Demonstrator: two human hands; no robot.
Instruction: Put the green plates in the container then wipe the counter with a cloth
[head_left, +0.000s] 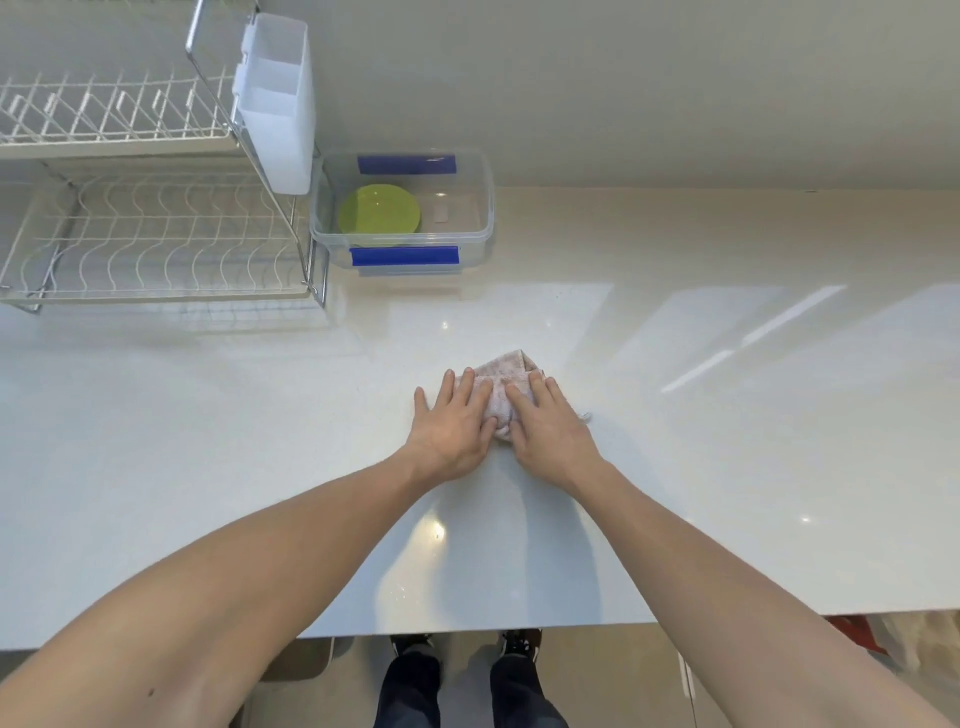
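Both hands (501, 426) flat on cloth (506, 382)

A plain pale wall (623, 88) fills the top of the frame. In the upper left stands a two-tier white wire dish rack (140, 228) with a white plastic cutlery holder (275, 104) hung on its right end. Bright slanted patches of reflected light (753, 332) lie across the glossy surface at right of centre. Along the bottom edge shows a light floor (597, 675).
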